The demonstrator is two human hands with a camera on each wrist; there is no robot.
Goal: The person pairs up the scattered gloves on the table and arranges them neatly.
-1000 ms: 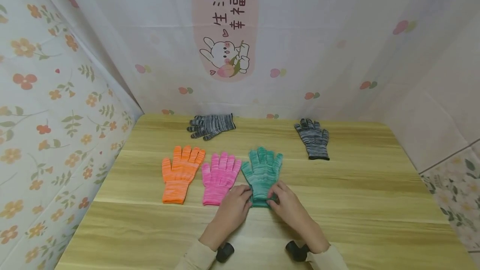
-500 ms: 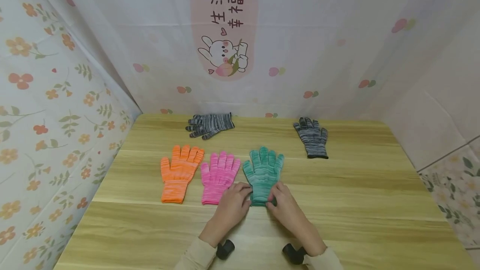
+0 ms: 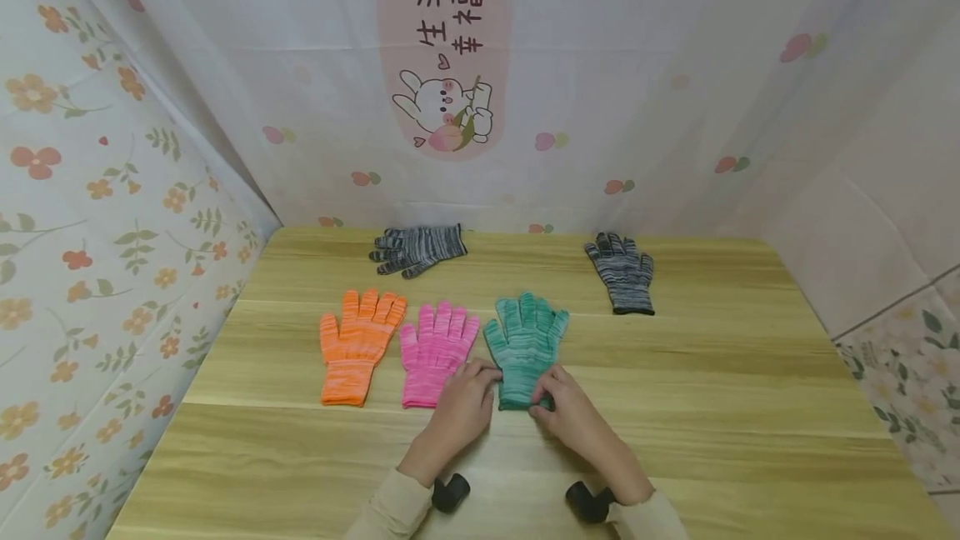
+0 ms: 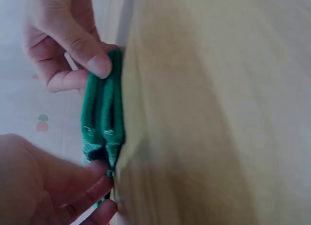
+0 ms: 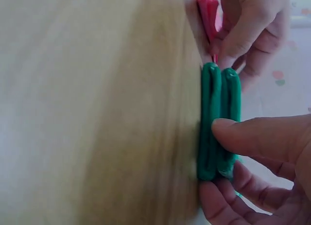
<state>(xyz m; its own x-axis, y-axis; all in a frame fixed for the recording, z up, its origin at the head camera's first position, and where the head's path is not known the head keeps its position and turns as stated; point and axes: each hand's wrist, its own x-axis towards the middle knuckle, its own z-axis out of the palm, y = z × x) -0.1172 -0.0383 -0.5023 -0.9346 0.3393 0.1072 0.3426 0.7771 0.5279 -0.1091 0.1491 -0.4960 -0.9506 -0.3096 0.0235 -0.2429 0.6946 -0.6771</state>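
Observation:
A green knit glove (image 3: 525,352) lies flat, fingers pointing away from me, at the right of a front row. Both wrist views show its cuff (image 5: 221,123) end-on as two thick layers, one over the other. My right hand (image 3: 566,407) pinches the cuff's right side, thumb on top and fingers beneath. At the cuff's left edge is my left hand (image 3: 465,402), its fingers (image 4: 92,191) fairly straight and right beside the knit. That hand overlaps the lower part of a pink glove (image 3: 438,344) in the head view. Left of it lies an orange glove (image 3: 360,348).
Behind the row, a grey-black glove (image 3: 420,250) lies sideways at the back left. Another grey-black glove (image 3: 624,273) lies at the back right. The wooden table (image 3: 712,440) ends at a printed curtain (image 3: 315,107). Black wrist devices (image 3: 450,492) sit by both sleeves.
My left hand has drawn slightly left, away from the green cuff. My right hand keeps its pinch there. The green glove lies a little straighter; the other gloves stay put as the view shifts slightly.

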